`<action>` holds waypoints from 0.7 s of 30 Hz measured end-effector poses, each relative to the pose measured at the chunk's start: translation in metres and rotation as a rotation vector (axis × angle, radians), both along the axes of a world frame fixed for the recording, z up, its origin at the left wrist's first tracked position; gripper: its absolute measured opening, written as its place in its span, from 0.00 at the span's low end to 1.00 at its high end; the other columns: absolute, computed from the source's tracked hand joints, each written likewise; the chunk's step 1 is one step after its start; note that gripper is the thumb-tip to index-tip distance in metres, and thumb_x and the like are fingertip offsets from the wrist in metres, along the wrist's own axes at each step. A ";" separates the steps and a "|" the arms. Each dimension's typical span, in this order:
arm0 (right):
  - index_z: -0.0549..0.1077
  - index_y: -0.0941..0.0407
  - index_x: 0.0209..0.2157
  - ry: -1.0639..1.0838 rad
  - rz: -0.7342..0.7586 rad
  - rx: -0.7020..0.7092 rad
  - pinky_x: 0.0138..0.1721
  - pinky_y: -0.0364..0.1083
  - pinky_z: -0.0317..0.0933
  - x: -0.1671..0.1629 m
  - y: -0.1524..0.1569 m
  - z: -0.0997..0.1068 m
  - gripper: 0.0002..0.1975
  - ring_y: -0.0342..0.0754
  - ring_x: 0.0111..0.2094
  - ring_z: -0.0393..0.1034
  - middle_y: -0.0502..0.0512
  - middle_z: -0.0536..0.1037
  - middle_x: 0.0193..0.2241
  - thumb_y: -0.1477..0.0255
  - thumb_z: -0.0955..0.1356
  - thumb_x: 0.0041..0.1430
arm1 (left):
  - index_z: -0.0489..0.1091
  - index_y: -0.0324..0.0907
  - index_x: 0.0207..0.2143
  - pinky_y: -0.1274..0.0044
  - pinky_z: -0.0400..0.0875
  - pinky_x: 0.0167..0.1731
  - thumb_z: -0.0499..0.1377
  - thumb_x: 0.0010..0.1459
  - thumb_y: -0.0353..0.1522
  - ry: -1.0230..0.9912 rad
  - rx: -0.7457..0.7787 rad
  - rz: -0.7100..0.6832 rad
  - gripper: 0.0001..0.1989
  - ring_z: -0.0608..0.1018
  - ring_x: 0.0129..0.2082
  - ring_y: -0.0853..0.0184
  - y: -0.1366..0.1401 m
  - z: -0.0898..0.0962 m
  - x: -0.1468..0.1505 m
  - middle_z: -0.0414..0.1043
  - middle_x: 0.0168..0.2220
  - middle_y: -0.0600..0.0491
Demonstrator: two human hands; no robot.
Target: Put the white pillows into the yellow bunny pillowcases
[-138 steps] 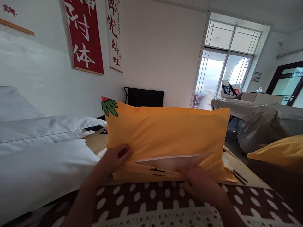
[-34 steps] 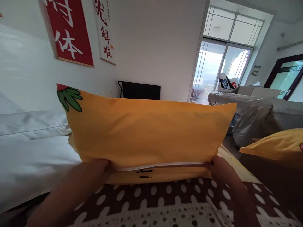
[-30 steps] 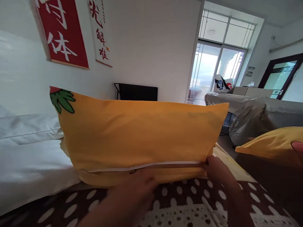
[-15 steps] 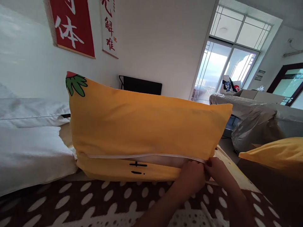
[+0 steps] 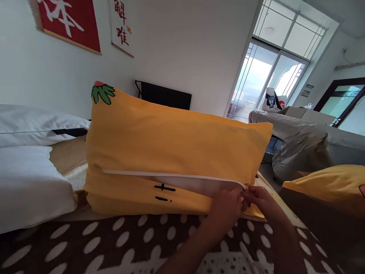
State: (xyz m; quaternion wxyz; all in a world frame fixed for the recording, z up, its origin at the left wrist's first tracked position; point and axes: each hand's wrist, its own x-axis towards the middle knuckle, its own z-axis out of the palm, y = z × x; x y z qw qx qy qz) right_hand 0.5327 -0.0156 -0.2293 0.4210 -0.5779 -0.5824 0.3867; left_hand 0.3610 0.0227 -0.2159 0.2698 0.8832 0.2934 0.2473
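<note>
- Left hand [image 5: 226, 207] and right hand [image 5: 260, 199] pinch the pillowcase [image 5: 176, 140] at its zipper's [image 5: 171, 175] end.
- The zipper could snag — the pillowcase gapes, its lower edge slack.

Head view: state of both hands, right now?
Left hand: closed on the yellow pillow cover, near the right end of its opening.
Right hand: closed, pinching at that end; exactly what, too small to tell.

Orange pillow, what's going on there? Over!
Left hand and right hand together at the right end of the slit, right one pinching. Orange pillow on its long side, slit gaping. White pillow off left, out of the way.
</note>
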 end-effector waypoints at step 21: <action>0.71 0.59 0.21 -0.059 0.066 -0.071 0.29 0.43 0.57 -0.003 -0.014 0.013 0.15 0.45 0.23 0.66 0.52 0.73 0.16 0.61 0.68 0.50 | 0.68 0.38 0.38 0.67 0.65 0.39 0.49 0.61 0.31 0.012 0.602 0.053 0.09 0.71 0.40 0.59 -0.011 -0.015 0.006 0.71 0.37 0.47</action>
